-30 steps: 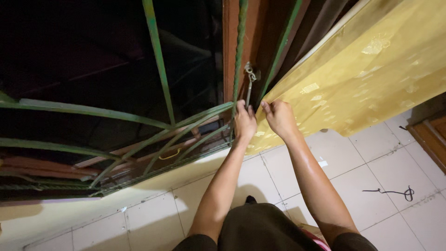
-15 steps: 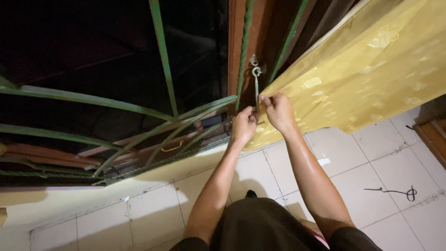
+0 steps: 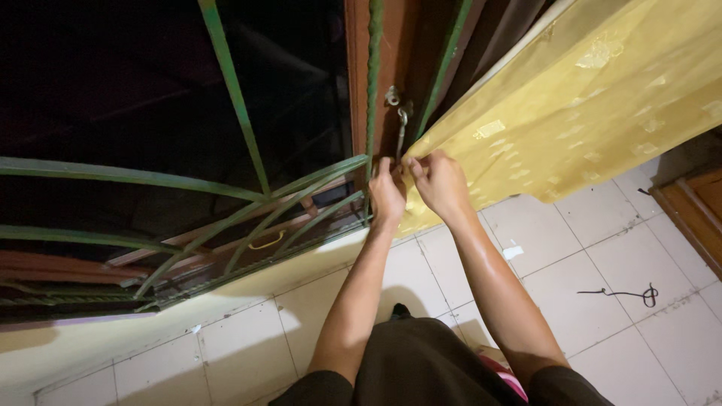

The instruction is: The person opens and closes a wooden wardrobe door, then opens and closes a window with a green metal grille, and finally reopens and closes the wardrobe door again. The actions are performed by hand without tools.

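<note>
A thin metal hook latch (image 3: 401, 129) hangs from an eye on the brown wooden window frame (image 3: 359, 75). My left hand (image 3: 386, 192) is closed around the latch's lower end, beside the green iron window grille (image 3: 248, 203). My right hand (image 3: 438, 183) pinches the edge of the yellow patterned curtain (image 3: 587, 98) right next to the latch. The two hands touch each other at the fingertips.
Dark window glass lies behind the grille. A pale tiled sill and floor (image 3: 602, 248) spread below. A black cord (image 3: 620, 292) lies on the tiles at the right. Brown wooden furniture (image 3: 696, 210) stands at the far right edge.
My left hand dropped a little lower on the latch and came back up against the right hand. The latch rod swung slightly. My right hand kept hold of the curtain edge.
</note>
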